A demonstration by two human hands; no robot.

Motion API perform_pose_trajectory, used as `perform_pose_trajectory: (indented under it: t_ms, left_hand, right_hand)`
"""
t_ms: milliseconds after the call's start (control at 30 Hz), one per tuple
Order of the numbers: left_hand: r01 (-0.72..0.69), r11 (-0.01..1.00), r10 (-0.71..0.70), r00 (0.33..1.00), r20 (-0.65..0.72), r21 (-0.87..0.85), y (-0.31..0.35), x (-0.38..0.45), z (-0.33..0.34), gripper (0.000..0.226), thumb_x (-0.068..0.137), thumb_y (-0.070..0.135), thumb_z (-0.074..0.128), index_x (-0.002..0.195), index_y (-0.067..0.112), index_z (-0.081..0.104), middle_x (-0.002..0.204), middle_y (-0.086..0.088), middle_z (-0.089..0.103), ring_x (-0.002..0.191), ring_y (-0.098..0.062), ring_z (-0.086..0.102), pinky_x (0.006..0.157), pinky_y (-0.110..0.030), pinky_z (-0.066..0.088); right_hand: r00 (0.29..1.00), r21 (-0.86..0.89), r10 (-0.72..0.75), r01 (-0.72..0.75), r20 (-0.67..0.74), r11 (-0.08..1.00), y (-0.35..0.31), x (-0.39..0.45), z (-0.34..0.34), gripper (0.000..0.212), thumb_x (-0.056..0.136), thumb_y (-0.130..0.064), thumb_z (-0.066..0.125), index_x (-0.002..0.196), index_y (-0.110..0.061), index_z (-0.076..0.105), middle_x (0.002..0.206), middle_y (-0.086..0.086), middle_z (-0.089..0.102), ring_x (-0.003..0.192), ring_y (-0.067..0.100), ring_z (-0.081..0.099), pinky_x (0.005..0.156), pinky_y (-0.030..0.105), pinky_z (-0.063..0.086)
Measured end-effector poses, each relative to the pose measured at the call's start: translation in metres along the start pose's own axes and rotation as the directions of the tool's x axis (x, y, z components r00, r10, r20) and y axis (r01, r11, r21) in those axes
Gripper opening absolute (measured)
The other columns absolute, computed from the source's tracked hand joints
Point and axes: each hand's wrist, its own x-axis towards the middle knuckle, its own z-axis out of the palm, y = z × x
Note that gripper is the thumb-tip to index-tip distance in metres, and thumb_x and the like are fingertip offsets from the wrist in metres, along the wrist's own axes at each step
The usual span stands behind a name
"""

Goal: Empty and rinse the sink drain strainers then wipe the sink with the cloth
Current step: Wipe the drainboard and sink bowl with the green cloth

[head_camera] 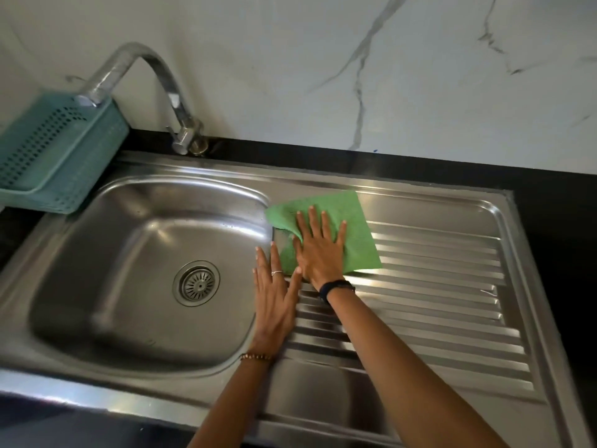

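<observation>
Our right hand (pixel 319 253) pressed flat, fingers spread, on the green cloth (pixel 345 227) over the drainboard (pixel 436 286). Just left of that grip, our left hand (pixel 274 302) lay spread on the sink (pixel 97 253) rim; the strainer (pixel 196 283) sat further left in the basin.

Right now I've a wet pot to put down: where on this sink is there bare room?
The ribbed drainboard is bare right of the green cloth, out to its raised rim. The basin floor is bare around the strainer. It is crowded between basin and drainboard, where the right hand presses the cloth and the left hand lies flat.
</observation>
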Motion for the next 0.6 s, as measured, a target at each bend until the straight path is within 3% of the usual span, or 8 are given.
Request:
perform_pose_trajectory:
  t_ms: [167,267,367,467,600]
  left_hand:
    - [-0.048,0.994,0.044,0.998,-0.042,-0.096,-0.004,-0.002,-0.006,0.07,0.089,0.059,0.019,0.146,0.03,-0.01,0.155,-0.002,-0.025,0.138,-0.004,-0.03,0.116,-0.034,-0.015]
    - [-0.038,0.999,0.038,0.999,0.006,0.006,-0.008,-0.003,-0.006,0.071,0.087,0.063,0.013,0.145,0.03,-0.011,0.154,0.0,-0.025,0.139,-0.007,-0.028,0.118,-0.042,-0.013]
    - [-0.108,0.934,0.07,0.99,0.122,0.341,-0.003,-0.005,-0.001,0.088,0.069,0.081,-0.011,0.142,0.033,-0.015,0.149,0.0,-0.03,0.139,-0.016,-0.029,0.114,-0.044,-0.019]
    - [-0.206,0.9,0.131,0.968,0.213,0.384,0.016,-0.011,0.012,0.089,0.063,0.084,-0.013,0.137,0.037,-0.019,0.147,0.005,-0.03,0.138,-0.019,-0.029,0.11,-0.043,-0.023]
    - [-0.329,0.828,0.183,0.924,0.336,0.454,0.047,-0.029,0.045,0.087,0.062,0.081,-0.017,0.138,0.039,-0.017,0.151,0.009,-0.021,0.143,-0.021,-0.019,0.113,-0.048,-0.017]
  right_hand:
    - [0.98,-0.063,-0.197,0.198,0.032,0.978,-0.01,-0.005,0.007,0.053,0.101,-0.041,0.019,0.151,-0.028,0.007,0.161,-0.002,0.001,0.148,0.023,-0.003,0.114,0.054,-0.012]
    - [0.969,-0.048,-0.248,0.248,0.01,0.968,0.001,-0.02,0.006,0.051,0.101,-0.04,0.023,0.15,-0.028,0.016,0.16,-0.003,0.012,0.148,0.02,0.006,0.116,0.052,-0.008]
    - [0.983,-0.017,-0.18,0.18,-0.032,0.984,0.03,-0.04,0.001,0.051,0.099,-0.036,0.031,0.149,-0.028,0.02,0.157,-0.003,0.021,0.147,0.018,0.014,0.117,0.052,-0.003]
    - [0.996,-0.01,-0.072,0.071,-0.051,0.997,0.077,-0.058,-0.011,0.051,0.1,-0.038,0.028,0.149,-0.029,0.017,0.157,-0.003,0.022,0.146,0.018,0.015,0.117,0.051,-0.003]
    - [0.993,0.009,0.083,-0.083,-0.085,0.997,0.149,-0.087,-0.028,0.05,0.101,-0.04,0.023,0.149,-0.03,0.017,0.157,-0.003,0.022,0.147,0.016,0.014,0.117,0.05,-0.002]
